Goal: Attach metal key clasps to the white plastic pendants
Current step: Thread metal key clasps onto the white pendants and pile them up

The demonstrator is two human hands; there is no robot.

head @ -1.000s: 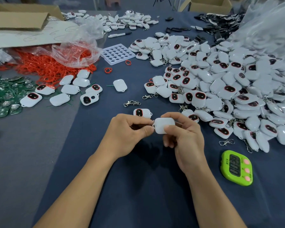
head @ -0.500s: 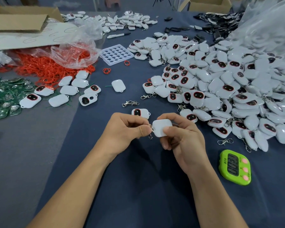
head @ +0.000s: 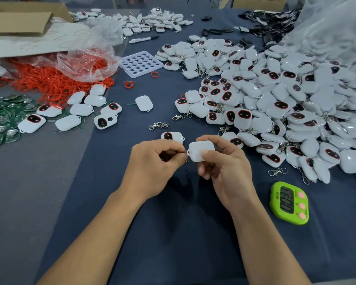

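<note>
My right hand [head: 224,167] grips a white plastic pendant [head: 199,151] back side up, thumb on top, just above the blue cloth. My left hand [head: 154,163] pinches a small metal key clasp [head: 185,153] against the pendant's left corner loop; most of the clasp is hidden in my fingers. Another pendant [head: 172,136] with a dark oval window lies right behind my left hand. Loose clasps lie on the cloth: one [head: 159,125] behind that pendant, one [head: 277,172] to the right.
A big heap of white pendants [head: 286,103] fills the right side under a clear plastic bag. A green timer [head: 289,203] lies near right. At left are several pendants [head: 78,110], red rings [head: 49,81], green circuit boards [head: 2,120] and a white hole tray [head: 141,63].
Both hands stay together at the pendant. The pendant has tilted slightly in my right hand while my left fingers work the clasp at its corner.
</note>
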